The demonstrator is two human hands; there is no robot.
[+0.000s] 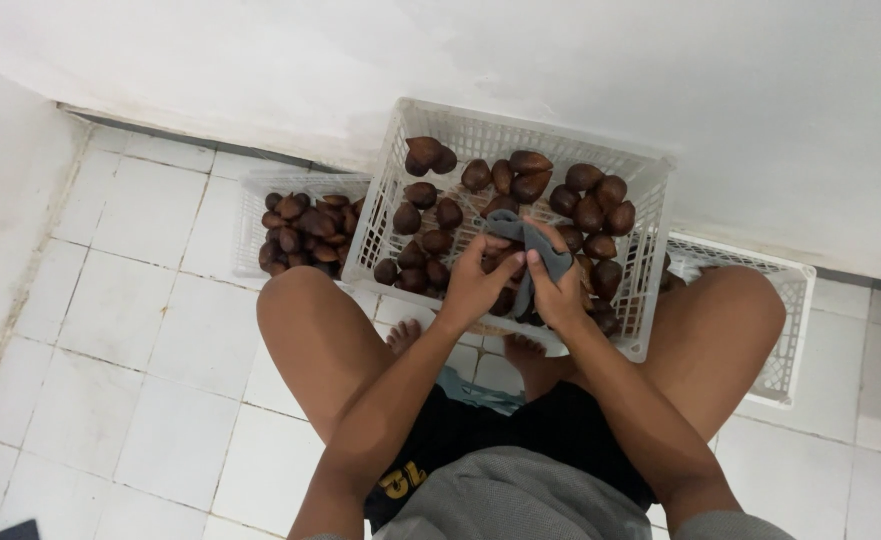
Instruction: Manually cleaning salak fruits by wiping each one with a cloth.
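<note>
I look down past my knees at a white crate point(520, 135) tilted against the wall, part full of brown scaly fruit point(590, 205). Both my hands are over its middle. My left hand point(475, 285) is closed around one fruit point(500, 258), fingers curled over it, thumb up toward the cloth. My right hand point(558, 288) is clamped on a grey cloth point(530, 240), which is pressed against that same fruit between the two hands; the cloth's top edge drapes up over the fruit behind it. The fruit in hand sits just above the pile, near the crate's front wall.

To the left, a second, lower crate point(255, 195) holds a smaller heap of the same fruit point(305, 230). To the right, a third crate point(785, 330) pokes out behind my knee; I cannot tell what lies in it. All three stand on a white tiled floor point(130, 340), and my bare feet rest under the middle crate.
</note>
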